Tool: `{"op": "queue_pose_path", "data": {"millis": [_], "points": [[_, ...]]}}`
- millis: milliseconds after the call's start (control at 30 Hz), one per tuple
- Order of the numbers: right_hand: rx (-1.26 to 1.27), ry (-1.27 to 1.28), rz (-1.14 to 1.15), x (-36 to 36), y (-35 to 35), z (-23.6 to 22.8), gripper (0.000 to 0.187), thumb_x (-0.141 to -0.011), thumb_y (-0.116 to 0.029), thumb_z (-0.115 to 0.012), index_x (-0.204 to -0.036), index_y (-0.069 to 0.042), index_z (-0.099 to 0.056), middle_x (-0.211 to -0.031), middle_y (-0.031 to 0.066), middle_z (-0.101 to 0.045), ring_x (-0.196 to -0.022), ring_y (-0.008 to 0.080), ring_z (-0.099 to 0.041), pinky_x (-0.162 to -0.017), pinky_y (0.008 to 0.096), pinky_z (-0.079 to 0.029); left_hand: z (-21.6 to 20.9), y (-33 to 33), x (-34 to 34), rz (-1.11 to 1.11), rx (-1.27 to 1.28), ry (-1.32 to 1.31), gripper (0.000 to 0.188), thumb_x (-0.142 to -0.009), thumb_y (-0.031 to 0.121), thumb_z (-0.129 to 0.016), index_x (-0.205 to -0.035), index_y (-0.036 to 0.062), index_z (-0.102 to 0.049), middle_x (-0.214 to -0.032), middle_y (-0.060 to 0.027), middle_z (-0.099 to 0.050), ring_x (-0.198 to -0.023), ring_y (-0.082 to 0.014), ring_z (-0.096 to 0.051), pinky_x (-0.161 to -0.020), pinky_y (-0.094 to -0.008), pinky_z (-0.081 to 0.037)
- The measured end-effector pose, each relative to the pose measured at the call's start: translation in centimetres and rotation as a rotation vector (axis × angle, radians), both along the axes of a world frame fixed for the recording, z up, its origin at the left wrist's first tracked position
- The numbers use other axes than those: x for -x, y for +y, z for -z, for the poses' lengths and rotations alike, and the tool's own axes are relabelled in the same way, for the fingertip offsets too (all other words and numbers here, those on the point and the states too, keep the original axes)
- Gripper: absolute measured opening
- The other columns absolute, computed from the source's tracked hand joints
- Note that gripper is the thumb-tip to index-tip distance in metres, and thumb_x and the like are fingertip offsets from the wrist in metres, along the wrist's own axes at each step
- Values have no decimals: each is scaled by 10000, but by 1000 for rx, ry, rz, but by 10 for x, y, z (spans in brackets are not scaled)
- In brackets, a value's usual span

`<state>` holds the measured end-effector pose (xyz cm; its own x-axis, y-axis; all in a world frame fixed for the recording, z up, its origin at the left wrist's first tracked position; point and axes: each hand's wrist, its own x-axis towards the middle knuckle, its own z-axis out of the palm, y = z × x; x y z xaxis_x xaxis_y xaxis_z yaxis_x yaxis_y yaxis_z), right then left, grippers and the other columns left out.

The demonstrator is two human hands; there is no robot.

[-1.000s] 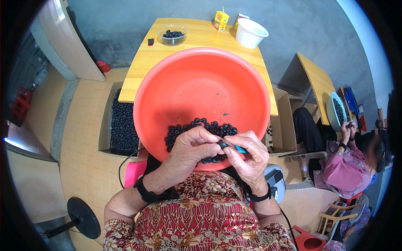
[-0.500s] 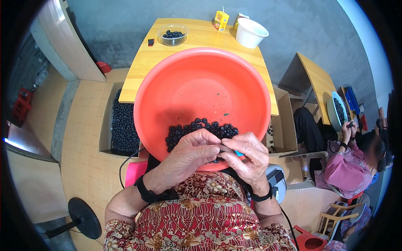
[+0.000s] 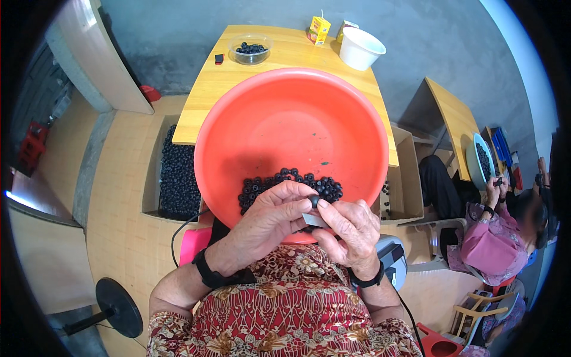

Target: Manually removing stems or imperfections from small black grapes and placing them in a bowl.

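The left hand (image 3: 270, 217) and the right hand (image 3: 351, 229) meet at the near rim of a big orange-red basin (image 3: 291, 128). Between the fingertips of both hands there is one small dark round piece (image 3: 314, 201), pinched from the two sides. The right hand also closes on a small grey flat tool (image 3: 313, 221); most of it is hidden under the fingers. Both wrists wear a black band.

In the basin, just beyond the hands, lies a heap of the same small dark round pieces (image 3: 285, 181). The rest of the basin floor is bare. The basin covers the near part of a wooden table (image 3: 285, 56). At the far end of the table stand a clear bowl (image 3: 250, 49) with dark pieces, a white cup (image 3: 361, 49) and a small yellow carton (image 3: 320, 30).

Left of the table, on the floor, an open cardboard box (image 3: 177, 172) is full of dark pieces. On the right side another person in pink clothes (image 3: 493, 238) sits near a second table.
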<state>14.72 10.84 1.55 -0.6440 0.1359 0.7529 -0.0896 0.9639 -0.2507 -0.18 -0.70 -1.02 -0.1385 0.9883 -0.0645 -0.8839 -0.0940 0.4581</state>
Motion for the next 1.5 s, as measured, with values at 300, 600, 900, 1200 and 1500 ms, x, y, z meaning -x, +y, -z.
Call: {"op": "queue_pose_path", "data": {"millis": [300, 600, 900, 1200, 1500], "points": [[3, 23, -4, 2, 3, 1, 420, -698, -121, -766, -1109, -50, -716, -830, 63, -622, -611, 191, -535, -523, 294, -440, 2, -1, -1, 51, -8, 34, 163, -941, 87, -619, -1101, 56, -608, -1063, -47, -642, -1000, -127, -624, -896, -276, -529], [-4, 31, -17, -2, 3, 1, 425, -680, -96, -784, -1101, -85, -726, -827, 49, -613, -594, 178, -500, -507, 288, -415, 4, -3, 2, 28, -18, 4, 174, -937, 73, -622, -1110, 58, -611, -1051, -48, -637, -1000, -130, -622, -891, -264, -534], [-43, 21, 53, -6, 6, 2, 407, -682, -92, -802, -1082, -96, -728, -849, 39, -612, -604, 174, -487, -512, 289, -408, 4, -3, 2, 48, -45, 1, 173, -943, 82, -616, -1113, 50, -610, -1061, -66, -644, -968, -136, -630, -887, -265, -535], [-57, 34, 72, -3, 6, 4, 436, -680, -90, -799, -1108, -89, -717, -852, 41, -608, -611, 181, -486, -522, 295, -413, -2, -2, 1, 44, -27, -27, 162, -955, 96, -596, -1115, 68, -595, -1024, -47, -656, -971, -127, -626, -868, -265, -516], [296, 127, 23, 3, 6, 1, 318, -770, -51, -724, -1087, -33, -713, -829, 83, -654, -676, 205, -605, -599, 308, -485, -5, -3, 1, 22, 37, 11, 174, -950, 80, -595, -1120, 45, -589, -1027, -61, -654, -977, -145, -640, -871, -275, -527]]}}
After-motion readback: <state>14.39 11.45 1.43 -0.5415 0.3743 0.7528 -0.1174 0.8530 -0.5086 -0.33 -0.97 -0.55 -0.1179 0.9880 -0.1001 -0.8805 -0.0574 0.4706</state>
